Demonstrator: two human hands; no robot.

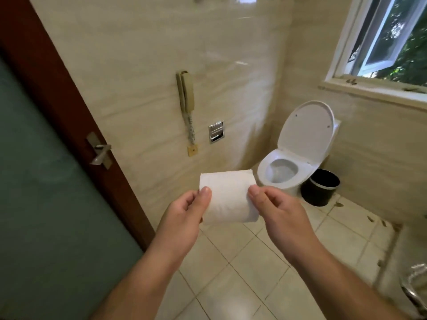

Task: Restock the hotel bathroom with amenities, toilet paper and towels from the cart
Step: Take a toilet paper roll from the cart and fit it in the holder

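Midway, a toilet paper roll (228,196) is being carried toward its place

It is being pinched at either end by the left hand (184,210) and right hand (278,210), above the tiled floor (242,269). The chrome wall holder (216,131) beside the toilet (286,167) is judged unfilled; no towels or amenities are being shown

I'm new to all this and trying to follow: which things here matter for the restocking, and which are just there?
Part of the job: toilet paper roll, pinched by left hand and right hand; chrome wall holder, likely its place.
Just there: wall phone, toilet, black bin, door handle.
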